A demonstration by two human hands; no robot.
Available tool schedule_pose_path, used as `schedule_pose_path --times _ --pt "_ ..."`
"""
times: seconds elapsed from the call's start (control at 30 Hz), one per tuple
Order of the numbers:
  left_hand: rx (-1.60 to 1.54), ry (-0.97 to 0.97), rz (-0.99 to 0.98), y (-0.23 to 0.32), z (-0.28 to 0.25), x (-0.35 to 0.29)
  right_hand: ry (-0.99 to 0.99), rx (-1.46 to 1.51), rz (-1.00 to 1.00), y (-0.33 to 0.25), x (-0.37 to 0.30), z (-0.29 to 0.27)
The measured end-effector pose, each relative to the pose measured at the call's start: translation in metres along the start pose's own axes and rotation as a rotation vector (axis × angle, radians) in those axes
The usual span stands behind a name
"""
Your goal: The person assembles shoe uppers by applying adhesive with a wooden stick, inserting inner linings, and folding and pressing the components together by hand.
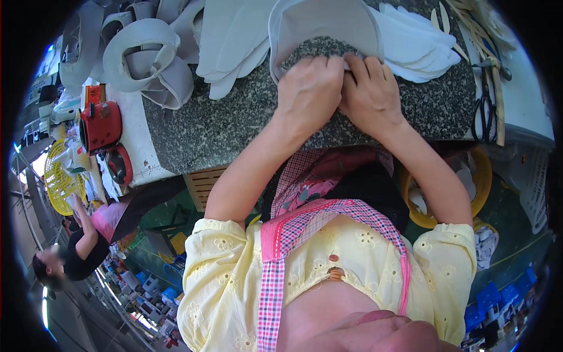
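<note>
It's a workshop in here: grey curved pieces (141, 32) and white cut-outs (234, 41) crowding the table (193, 135), scissors (485, 97) alongside, a co-worker (85, 249) beyond.

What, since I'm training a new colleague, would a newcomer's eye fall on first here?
The left hand and right hand meet at top centre, at the near side of a curved grey piece. White flat pieces fan out on its left and right, and a red box-shaped object stands out farther left.
</note>
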State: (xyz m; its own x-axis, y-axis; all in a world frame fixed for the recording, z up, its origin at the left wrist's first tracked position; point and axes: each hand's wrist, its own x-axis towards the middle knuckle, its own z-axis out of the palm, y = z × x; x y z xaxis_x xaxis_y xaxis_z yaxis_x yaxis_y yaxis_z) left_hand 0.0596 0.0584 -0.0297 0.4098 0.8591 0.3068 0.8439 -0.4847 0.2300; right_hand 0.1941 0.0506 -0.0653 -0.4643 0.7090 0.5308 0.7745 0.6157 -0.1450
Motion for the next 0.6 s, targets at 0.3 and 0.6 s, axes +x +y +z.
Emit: schedule_pose_path --times 0.3,0.6 --pt "0.078 0.032 0.131 0.008 0.01 -0.03 -0.042 -0.028 -0.002 -0.003 -0.01 -0.002" --pt "0.409 0.133 0.358 0.003 0.023 -0.034 -0.089 0.122 -0.181 0.017 -0.007 -0.025"
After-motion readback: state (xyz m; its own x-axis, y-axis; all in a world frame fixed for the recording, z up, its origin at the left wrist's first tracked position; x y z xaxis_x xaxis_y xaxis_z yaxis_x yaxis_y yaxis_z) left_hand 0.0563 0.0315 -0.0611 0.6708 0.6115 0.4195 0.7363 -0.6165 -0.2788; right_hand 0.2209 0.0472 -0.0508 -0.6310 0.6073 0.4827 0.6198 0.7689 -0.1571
